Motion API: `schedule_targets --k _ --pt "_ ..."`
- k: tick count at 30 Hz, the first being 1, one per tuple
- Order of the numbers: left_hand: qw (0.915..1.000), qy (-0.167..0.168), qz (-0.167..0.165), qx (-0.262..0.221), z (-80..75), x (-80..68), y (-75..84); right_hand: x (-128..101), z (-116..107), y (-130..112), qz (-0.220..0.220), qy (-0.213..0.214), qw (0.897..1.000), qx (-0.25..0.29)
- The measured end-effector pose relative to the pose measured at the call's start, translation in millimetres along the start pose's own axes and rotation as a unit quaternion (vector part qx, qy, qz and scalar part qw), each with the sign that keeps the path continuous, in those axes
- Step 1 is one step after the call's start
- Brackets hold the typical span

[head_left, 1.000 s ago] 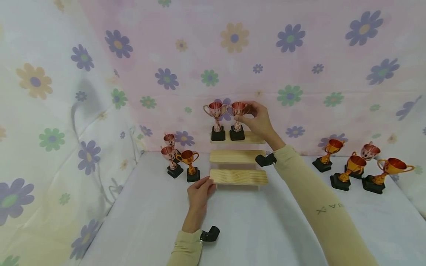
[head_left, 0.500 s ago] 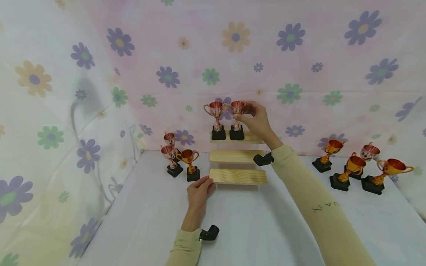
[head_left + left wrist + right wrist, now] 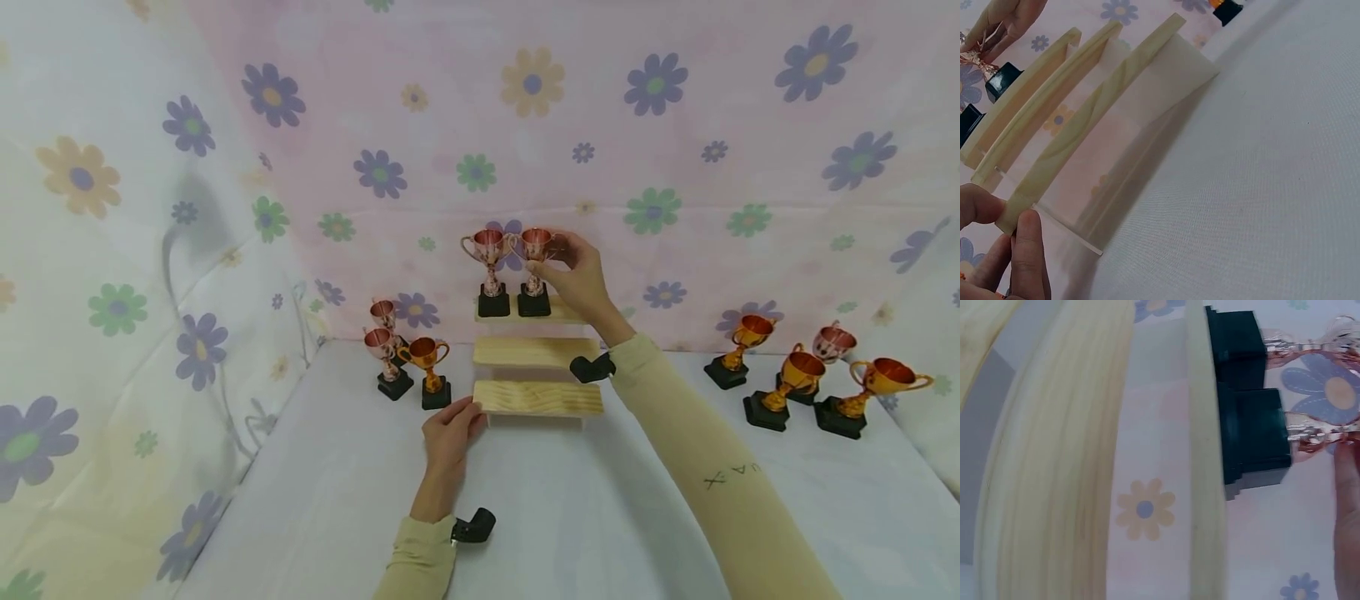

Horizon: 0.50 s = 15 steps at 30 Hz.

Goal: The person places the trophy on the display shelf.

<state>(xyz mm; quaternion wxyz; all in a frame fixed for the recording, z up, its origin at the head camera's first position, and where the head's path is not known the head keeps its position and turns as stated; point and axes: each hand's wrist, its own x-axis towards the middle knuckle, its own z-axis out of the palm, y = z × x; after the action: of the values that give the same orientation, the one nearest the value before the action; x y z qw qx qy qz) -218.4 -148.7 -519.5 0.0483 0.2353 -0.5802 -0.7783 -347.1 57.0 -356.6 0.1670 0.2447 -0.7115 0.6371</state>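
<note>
A stand with three wooden steps (image 3: 536,398) is in the middle of the head view. My left hand (image 3: 447,435) pinches the left end of its lowest step between thumb and fingers, as the left wrist view also shows. On the top step (image 3: 567,312) two rose-gold trophies stand upright side by side. My right hand (image 3: 581,275) holds the cup of the right-hand trophy (image 3: 535,246), whose black base (image 3: 1257,434) sits on the step. The left-hand trophy (image 3: 491,250) stands close beside it, untouched. Part of the right hand is cut off in the right wrist view.
Left of the stand are two rose-gold trophies (image 3: 380,343) and a gold trophy (image 3: 426,357). Three gold trophies (image 3: 885,375) and a rose-gold trophy (image 3: 834,340) stand on the right of the white tabletop (image 3: 562,508). A flowered cloth (image 3: 427,83) hangs behind.
Almost nothing differs. Both hands keep their holds, and the right forearm has shifted slightly left.
</note>
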Motion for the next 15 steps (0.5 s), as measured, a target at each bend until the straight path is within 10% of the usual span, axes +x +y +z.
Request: schedule_targets --k 8,15 --pt "1.0 0.007 0.007 0.0 1.8 1.1 1.4 -1 -42 3 0.051 -0.05 0.997 -0.033" --pt "0.9999 0.009 0.004 -0.002 6.1 3.1 -2.5 -26 -102 -36 0.008 -0.053 0.994 -0.093"
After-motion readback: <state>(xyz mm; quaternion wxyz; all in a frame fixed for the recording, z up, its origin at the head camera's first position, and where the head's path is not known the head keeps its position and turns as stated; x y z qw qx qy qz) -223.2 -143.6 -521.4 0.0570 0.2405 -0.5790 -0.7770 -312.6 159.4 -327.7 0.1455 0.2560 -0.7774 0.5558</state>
